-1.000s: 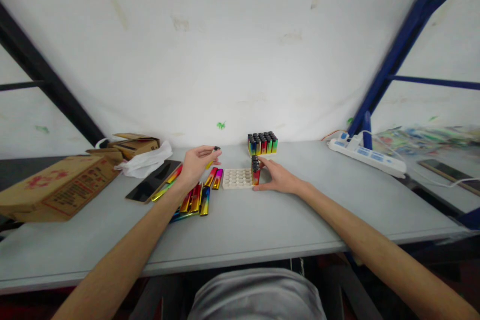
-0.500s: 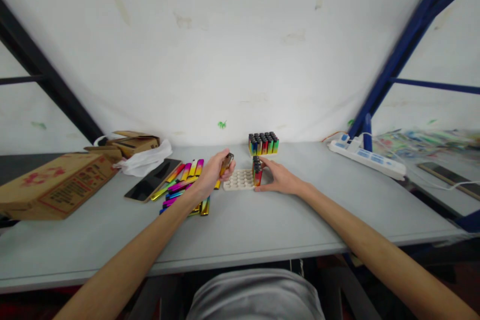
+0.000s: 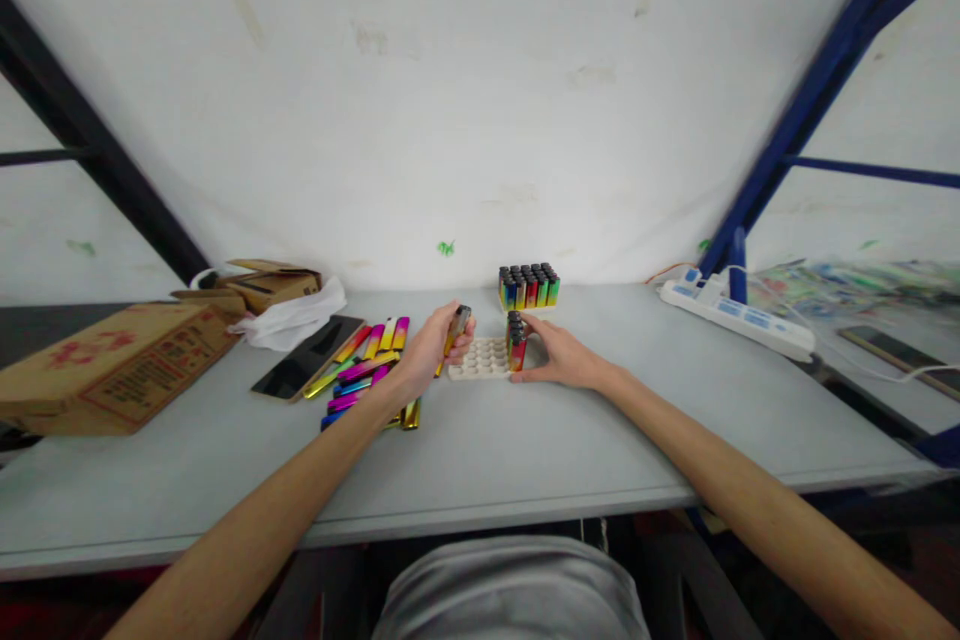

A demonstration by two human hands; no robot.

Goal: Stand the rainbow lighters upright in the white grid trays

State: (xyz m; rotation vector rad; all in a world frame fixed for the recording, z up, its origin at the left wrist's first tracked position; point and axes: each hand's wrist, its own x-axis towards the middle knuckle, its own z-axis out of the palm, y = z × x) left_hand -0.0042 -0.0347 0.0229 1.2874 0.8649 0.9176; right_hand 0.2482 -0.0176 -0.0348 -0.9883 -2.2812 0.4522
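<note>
My left hand [image 3: 429,350] is closed around a gold lighter [image 3: 457,325], held tilted with its dark top end up, just left of the cream tray [image 3: 480,360] with rows of round holes. At the tray's right end, my right hand [image 3: 559,353] curves around a row of upright lighters [image 3: 517,342] with black tops, thumb at the near end and fingers at the far end. Left of the tray lies a loose pile of shiny coloured lighters [image 3: 360,385], partly hidden by my left hand and forearm.
Behind the tray stands a block of upright lighters [image 3: 529,288]. At left are a phone [image 3: 307,360], a white plastic bag [image 3: 292,317] and cardboard boxes [image 3: 124,365]. A power strip [image 3: 739,320] and another phone [image 3: 900,357] lie at right.
My left hand has shifted very slightly, with the gold lighter turned a little more upright in it. My right hand keeps its place by the row of lighters.
</note>
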